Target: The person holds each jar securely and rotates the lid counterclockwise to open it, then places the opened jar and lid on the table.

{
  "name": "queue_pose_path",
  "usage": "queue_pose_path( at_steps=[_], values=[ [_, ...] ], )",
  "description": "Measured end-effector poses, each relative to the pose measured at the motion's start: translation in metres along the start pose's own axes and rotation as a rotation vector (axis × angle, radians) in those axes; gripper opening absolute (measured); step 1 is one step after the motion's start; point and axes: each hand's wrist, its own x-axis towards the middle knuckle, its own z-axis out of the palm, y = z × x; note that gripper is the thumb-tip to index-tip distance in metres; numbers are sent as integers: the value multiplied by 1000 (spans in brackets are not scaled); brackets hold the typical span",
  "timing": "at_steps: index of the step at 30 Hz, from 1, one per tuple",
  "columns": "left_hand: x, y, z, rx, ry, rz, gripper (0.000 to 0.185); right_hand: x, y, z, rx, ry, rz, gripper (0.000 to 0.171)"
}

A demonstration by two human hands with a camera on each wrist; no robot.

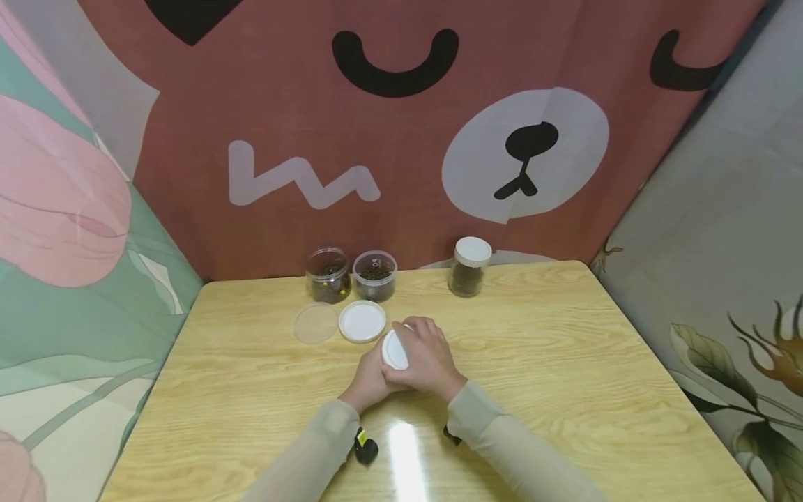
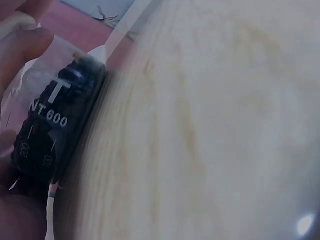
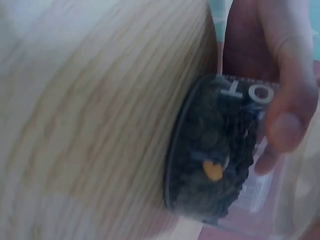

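Makeshift home booth, cartoon bedsheet backdrop [image 1: 401,139]

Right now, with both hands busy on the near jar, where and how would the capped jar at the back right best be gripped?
Probably round its clear wall below the white cap, coming from the front. The capped jar stands upright and alone near the table's far edge, with the backdrop right behind it, so the near side is free. Both the left hand and right hand hold the near jar.
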Motion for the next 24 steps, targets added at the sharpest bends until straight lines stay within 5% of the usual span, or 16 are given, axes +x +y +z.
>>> queue_pose_path(
  at_steps=[16,24],
  values=[
    [6,3,-7,-22,-123,-58,104,14,33,-14,132,-269,-286,84],
    [4,0,-14,-18,-177,-66,97,29,25,-29,117,-436,-354,86]
  ],
)
